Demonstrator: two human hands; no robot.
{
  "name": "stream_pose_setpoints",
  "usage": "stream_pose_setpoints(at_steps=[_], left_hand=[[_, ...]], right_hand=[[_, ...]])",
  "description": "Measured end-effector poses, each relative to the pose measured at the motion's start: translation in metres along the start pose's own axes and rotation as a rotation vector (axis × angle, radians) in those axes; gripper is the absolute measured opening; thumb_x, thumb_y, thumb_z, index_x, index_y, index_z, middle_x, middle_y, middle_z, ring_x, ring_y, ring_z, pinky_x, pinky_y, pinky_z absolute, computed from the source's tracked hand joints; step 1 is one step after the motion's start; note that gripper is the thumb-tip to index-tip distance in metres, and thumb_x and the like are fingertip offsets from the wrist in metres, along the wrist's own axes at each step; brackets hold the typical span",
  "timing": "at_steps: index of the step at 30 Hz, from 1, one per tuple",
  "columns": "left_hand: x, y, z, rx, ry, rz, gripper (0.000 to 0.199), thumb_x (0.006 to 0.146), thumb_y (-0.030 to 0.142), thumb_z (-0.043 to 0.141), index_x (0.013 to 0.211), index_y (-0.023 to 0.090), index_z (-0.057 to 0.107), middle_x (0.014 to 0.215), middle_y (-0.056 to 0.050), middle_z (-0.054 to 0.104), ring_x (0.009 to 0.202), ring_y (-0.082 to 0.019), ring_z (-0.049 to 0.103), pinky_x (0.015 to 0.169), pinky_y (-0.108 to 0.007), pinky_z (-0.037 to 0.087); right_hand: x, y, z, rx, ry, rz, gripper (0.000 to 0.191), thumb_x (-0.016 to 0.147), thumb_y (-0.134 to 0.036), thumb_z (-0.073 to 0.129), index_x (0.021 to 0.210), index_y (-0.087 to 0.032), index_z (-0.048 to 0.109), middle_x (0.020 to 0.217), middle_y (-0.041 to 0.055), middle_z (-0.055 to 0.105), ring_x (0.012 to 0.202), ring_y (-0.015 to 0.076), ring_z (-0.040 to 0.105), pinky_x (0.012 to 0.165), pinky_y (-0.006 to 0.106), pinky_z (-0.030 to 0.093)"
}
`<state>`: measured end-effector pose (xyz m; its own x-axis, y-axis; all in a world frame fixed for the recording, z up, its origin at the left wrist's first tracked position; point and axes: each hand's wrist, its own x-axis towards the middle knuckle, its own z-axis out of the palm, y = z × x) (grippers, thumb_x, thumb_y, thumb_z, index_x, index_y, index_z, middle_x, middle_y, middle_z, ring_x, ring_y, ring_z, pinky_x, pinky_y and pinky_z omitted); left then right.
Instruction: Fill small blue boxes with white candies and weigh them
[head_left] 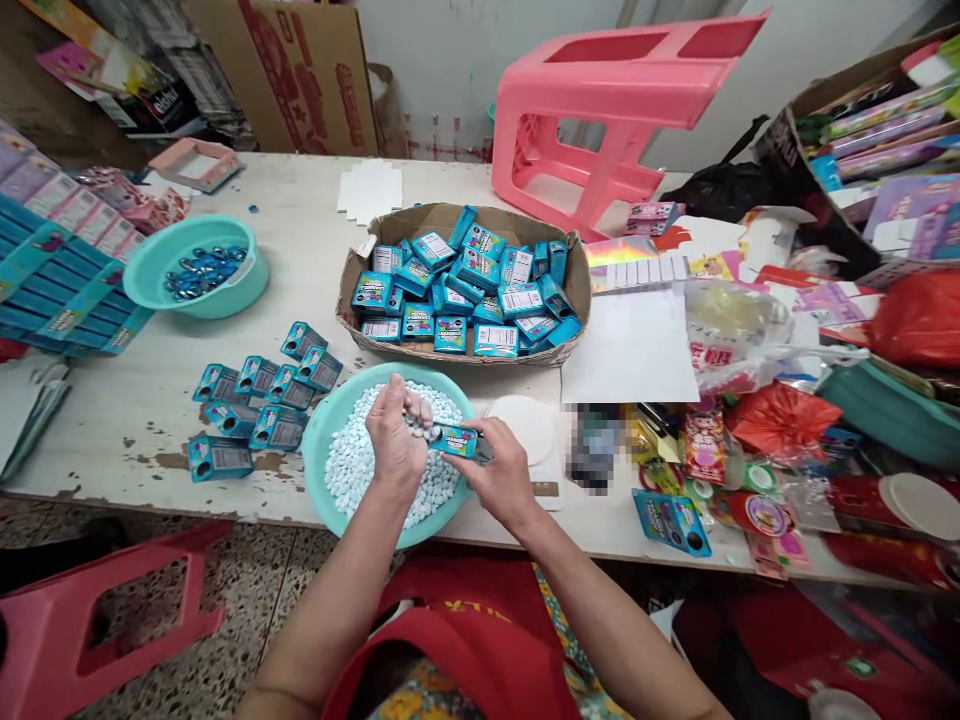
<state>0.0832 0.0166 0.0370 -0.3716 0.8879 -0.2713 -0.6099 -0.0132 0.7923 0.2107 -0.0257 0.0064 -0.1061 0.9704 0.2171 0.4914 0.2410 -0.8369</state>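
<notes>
- Cupping white candies [417, 412] in left hand [396, 445], above a green basin [318, 490]
- Pinching a blue box [458, 441] in right hand [507, 470], also above it
- Working at a chipped table [300, 205] over speckled floor [259, 575]

Near the centre of the frame, the left hand [396, 440] is held cupped with its fingers raised and curled, the right hand [504, 468] is closed in a pinch just beside it, and both bare forearms are extended upward from the bottom edge, angled inward.

Carton [450, 348] behind candy basin [315, 470] | small basin [255, 285] left of carton
</notes>
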Motion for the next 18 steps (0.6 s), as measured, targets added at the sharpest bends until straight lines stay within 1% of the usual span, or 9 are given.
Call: stream_pose_setpoints(at_steps=[3, 6, 8, 10, 11, 13, 15, 17, 18], left_hand=[[0.005, 0.002, -0.002, -0.024, -0.003, -0.067, 0.042, 0.077, 0.047, 0.065, 0.058, 0.018, 0.041, 0.049, 0.006, 0.034, 0.038, -0.005, 0.033, 0.038, -0.021, 0.024], [0.009, 0.010, -0.001, -0.060, -0.043, -0.161, 0.045, 0.077, 0.050, 0.064, 0.058, 0.018, 0.039, 0.048, 0.006, 0.031, 0.037, -0.004, 0.029, 0.036, -0.021, 0.019], [0.013, 0.015, -0.005, -0.039, -0.060, -0.183, 0.047, 0.077, 0.053, 0.061, 0.058, 0.018, 0.036, 0.049, 0.007, 0.029, 0.037, -0.004, 0.026, 0.035, -0.020, 0.018], [0.020, 0.014, -0.017, 0.070, -0.045, -0.141, 0.048, 0.079, 0.057, 0.055, 0.058, 0.019, 0.036, 0.050, 0.006, 0.028, 0.037, -0.005, 0.026, 0.036, -0.020, 0.020], [0.024, 0.012, -0.026, 0.185, -0.026, -0.097, 0.048, 0.081, 0.058, 0.053, 0.058, 0.019, 0.036, 0.050, 0.006, 0.029, 0.039, -0.006, 0.029, 0.038, -0.021, 0.023], [0.032, 0.003, -0.050, 0.556, -0.038, -0.008, 0.044, 0.079, 0.056, 0.054, 0.057, 0.019, 0.042, 0.051, 0.003, 0.038, 0.046, -0.010, 0.040, 0.045, -0.023, 0.034], [0.040, -0.008, -0.073, 0.996, -0.134, 0.094, 0.034, 0.074, 0.050, 0.060, 0.061, 0.019, 0.053, 0.062, -0.001, 0.054, 0.066, -0.017, 0.055, 0.063, -0.029, 0.044], [0.047, -0.017, -0.086, 1.291, -0.225, 0.226, 0.024, 0.073, 0.045, 0.061, 0.072, 0.020, 0.062, 0.083, -0.004, 0.064, 0.088, -0.023, 0.058, 0.083, -0.035, 0.044], [0.051, -0.020, -0.087, 1.356, -0.236, 0.300, 0.023, 0.076, 0.044, 0.059, 0.079, 0.021, 0.063, 0.091, -0.005, 0.065, 0.095, -0.024, 0.057, 0.088, -0.037, 0.042]], right_hand=[[0.001, 0.001, 0.002, 0.014, -0.010, 0.022, 0.028, 0.076, -0.035, 0.071, 0.099, -0.025, 0.060, 0.093, 0.0046, 0.064, 0.089, 0.0244, 0.059, 0.078, 0.037, 0.047], [0.003, 0.000, 0.000, 0.080, -0.004, 0.067, 0.029, 0.074, -0.036, 0.073, 0.098, -0.024, 0.061, 0.092, 0.0040, 0.064, 0.090, 0.0237, 0.059, 0.079, 0.036, 0.048], [0.001, 0.000, -0.008, 0.170, 0.003, 0.103, 0.031, 0.072, -0.036, 0.075, 0.097, -0.024, 0.062, 0.093, 0.0034, 0.064, 0.090, 0.0227, 0.060, 0.079, 0.035, 0.048], [-0.002, 0.003, -0.021, 0.267, 0.028, 0.159, 0.033, 0.070, -0.036, 0.076, 0.098, -0.023, 0.061, 0.094, 0.0031, 0.064, 0.089, 0.0217, 0.061, 0.079, 0.034, 0.049], [-0.005, 0.007, -0.029, 0.300, 0.058, 0.197, 0.035, 0.070, -0.036, 0.076, 0.099, -0.023, 0.061, 0.095, 0.0031, 0.064, 0.088, 0.0211, 0.061, 0.078, 0.033, 0.049], [-0.010, 0.022, -0.043, 0.306, 0.148, 0.281, 0.038, 0.069, -0.037, 0.076, 0.100, -0.021, 0.060, 0.093, 0.0032, 0.065, 0.083, 0.0201, 0.061, 0.075, 0.032, 0.050], [-0.013, 0.047, -0.052, 0.244, 0.232, 0.344, 0.039, 0.068, -0.039, 0.075, 0.098, -0.020, 0.060, 0.090, 0.0032, 0.065, 0.080, 0.0198, 0.061, 0.073, 0.033, 0.049], [-0.013, 0.076, -0.054, 0.178, 0.275, 0.373, 0.039, 0.067, -0.041, 0.075, 0.097, -0.019, 0.061, 0.090, 0.0038, 0.066, 0.081, 0.0208, 0.061, 0.076, 0.035, 0.049], [-0.012, 0.090, -0.053, 0.159, 0.284, 0.380, 0.039, 0.067, -0.041, 0.074, 0.097, -0.019, 0.062, 0.091, 0.0043, 0.066, 0.082, 0.0214, 0.061, 0.077, 0.036, 0.049]])
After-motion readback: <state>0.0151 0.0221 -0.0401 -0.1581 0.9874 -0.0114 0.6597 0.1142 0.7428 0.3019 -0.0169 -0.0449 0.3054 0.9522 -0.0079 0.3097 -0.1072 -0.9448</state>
